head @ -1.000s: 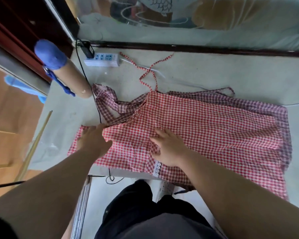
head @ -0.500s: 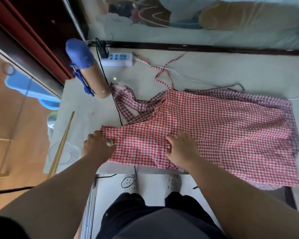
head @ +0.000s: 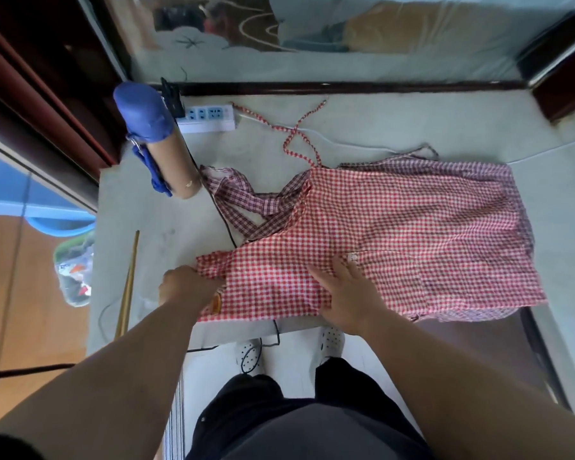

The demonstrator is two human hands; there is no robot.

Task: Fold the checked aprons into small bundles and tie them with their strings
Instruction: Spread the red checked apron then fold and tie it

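A red checked apron [head: 395, 234] was laid flat on the tabletop [head: 395, 127], strings [head: 296, 134] trailing toward the far edge. The left hand [head: 186, 287] was closed on the near left corner; the right hand [head: 346, 293] was pressed on the cloth near the front edge, fingers spread, nothing gripped. Cloth judged thin, limp, light, prone to sliding; best taken at corners and hems.

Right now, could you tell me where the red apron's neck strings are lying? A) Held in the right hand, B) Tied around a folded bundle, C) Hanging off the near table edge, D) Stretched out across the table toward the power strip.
D: the neck strings trail loose over the table toward the power strip, and the red apron is spread flat.
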